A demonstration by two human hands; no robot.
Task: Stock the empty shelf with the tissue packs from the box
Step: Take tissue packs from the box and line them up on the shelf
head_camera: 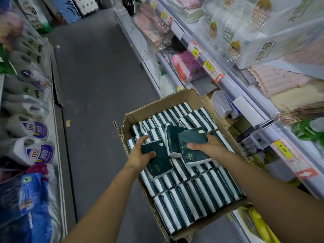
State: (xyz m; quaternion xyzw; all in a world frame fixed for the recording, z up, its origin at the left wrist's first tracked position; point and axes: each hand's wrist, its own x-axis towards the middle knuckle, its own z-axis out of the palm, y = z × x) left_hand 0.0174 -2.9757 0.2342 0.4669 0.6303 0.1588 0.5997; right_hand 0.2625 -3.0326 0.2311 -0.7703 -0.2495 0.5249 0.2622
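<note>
An open cardboard box (pixel 158 104) stands in the aisle, packed with rows of dark green and white tissue packs (pixel 198 195) set on edge. My left hand (pixel 140 151) grips one dark green pack (pixel 158 160) lying flat on top of the rows. My right hand (pixel 208 146) grips another green pack (pixel 194 146) just to the right. A third loose pack (pixel 172 137) lies tilted between them. To the right of the box a low shelf level (pixel 206 85) shows a bare stretch beside a few small white boxes (pixel 220 106).
Shelving with wrapped paper goods and yellow price tags (pixel 209 65) runs along the right. Detergent jugs (pixel 29 128) and tissue bundles line the left shelves. The grey aisle floor (pixel 98 76) stretches ahead between them, with a small scrap of litter (pixel 68 123).
</note>
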